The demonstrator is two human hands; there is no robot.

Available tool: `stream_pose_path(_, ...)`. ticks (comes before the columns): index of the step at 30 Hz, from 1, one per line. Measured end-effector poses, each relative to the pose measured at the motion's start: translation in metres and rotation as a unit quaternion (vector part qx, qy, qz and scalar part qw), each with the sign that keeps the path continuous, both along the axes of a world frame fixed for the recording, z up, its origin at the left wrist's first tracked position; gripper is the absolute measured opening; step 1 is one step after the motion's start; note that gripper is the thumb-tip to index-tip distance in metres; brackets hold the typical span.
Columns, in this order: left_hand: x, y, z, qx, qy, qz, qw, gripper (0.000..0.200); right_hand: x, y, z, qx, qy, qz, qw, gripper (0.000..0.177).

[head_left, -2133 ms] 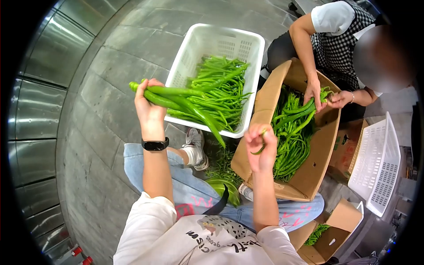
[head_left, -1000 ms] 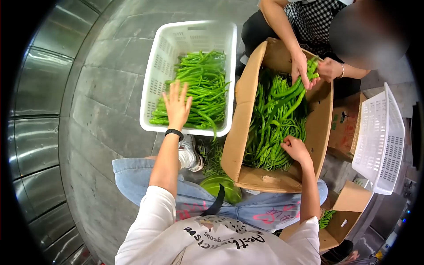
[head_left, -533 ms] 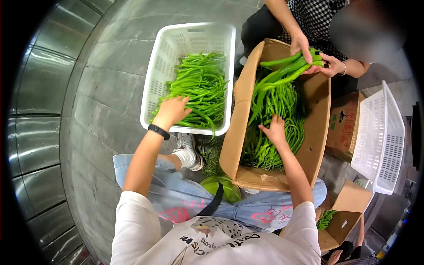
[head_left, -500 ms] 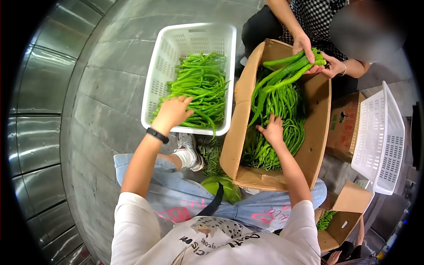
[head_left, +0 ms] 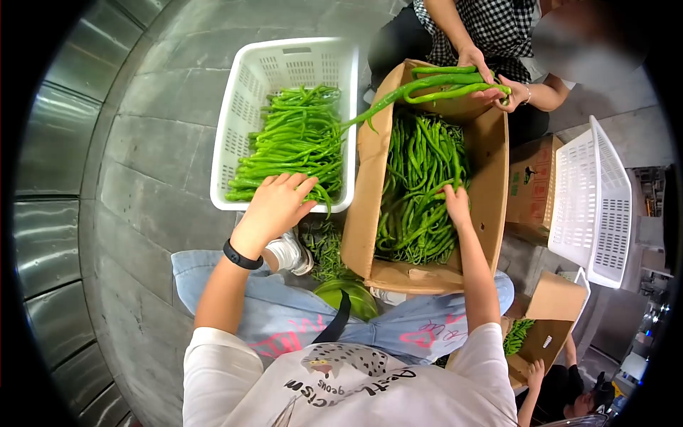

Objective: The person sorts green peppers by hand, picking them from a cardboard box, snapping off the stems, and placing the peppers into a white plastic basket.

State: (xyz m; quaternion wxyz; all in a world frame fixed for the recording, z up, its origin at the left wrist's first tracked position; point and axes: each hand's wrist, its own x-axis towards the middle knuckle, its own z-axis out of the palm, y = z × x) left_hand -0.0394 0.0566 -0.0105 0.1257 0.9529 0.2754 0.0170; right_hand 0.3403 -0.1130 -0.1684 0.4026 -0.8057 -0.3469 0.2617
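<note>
My left hand (head_left: 276,205) lies with its fingers laid out over the near end of the long green chili peppers (head_left: 295,142) in the white plastic crate (head_left: 222,153). Inside the cardboard box (head_left: 491,167) to the right, my right hand (head_left: 457,204) has its fingers closed around part of a long pepper on top of a loose pile of chili peppers (head_left: 420,206); some fingertips are hidden. Across the box, a co-worker's two hands (head_left: 491,82) hold a small bunch of long peppers (head_left: 427,85), whose tips reach toward the crate.
Another white crate (head_left: 590,206) leans beside a printed carton (head_left: 530,181) at right. A smaller open box (head_left: 544,324) with green peppers stands at lower right, near another person's hand (head_left: 535,373). Scattered peppers (head_left: 324,249) and a green round object (head_left: 345,295) lie between my legs.
My right hand has gone from spread fingers to closed on a pepper. My left hand stays at the crate's near end. The co-worker's bunch has swung left, toward the crate.
</note>
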Motion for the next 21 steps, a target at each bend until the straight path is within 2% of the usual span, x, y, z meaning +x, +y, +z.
stream_pose_path(1,0.003,-0.001,0.001,-0.003,-0.008,-0.003,1.0,0.037,0.007,0.0,0.001,-0.001,0.056,-0.021,0.998,0.017)
stream_pose_path(4,0.009,-0.005,0.001,-0.009,-0.036,-0.014,0.999,0.032,0.005,0.003,0.026,0.035,0.024,-0.051,0.998,0.015)
stream_pose_path(8,0.019,-0.013,0.005,0.004,-0.106,-0.024,0.994,0.023,-0.011,0.016,0.048,0.069,0.111,-0.119,0.984,0.014)
stream_pose_path(11,0.029,-0.019,0.007,-0.022,-0.149,-0.034,0.988,0.019,-0.024,0.019,0.065,0.124,0.205,-0.127,0.963,0.012)
stream_pose_path(12,0.034,-0.022,0.007,-0.052,-0.179,-0.037,0.982,0.016,-0.032,0.02,0.074,0.145,0.224,-0.133,0.954,0.012)
stream_pose_path(14,0.047,-0.038,0.006,-0.191,-0.189,-0.007,0.963,0.014,-0.044,0.017,0.084,0.183,0.26,-0.161,0.934,0.011)
stream_pose_path(16,0.065,-0.055,0.005,-0.415,-0.2,0.004,0.888,0.019,-0.054,0.012,0.094,0.197,0.305,-0.183,0.914,0.011)
stream_pose_path(18,0.089,-0.077,-0.002,-0.381,-0.223,0.018,0.897,0.036,-0.053,0.007,0.081,0.209,0.309,-0.196,0.907,0.011)
stream_pose_path(20,0.126,-0.086,-0.03,-0.218,-0.341,-0.003,0.914,0.061,-0.051,0.0,0.071,0.214,0.299,-0.176,0.913,0.014)
stream_pose_path(21,0.148,-0.089,-0.051,-0.223,-0.32,0.014,0.92,0.072,-0.051,-0.001,0.07,0.222,0.303,-0.183,0.909,0.015)
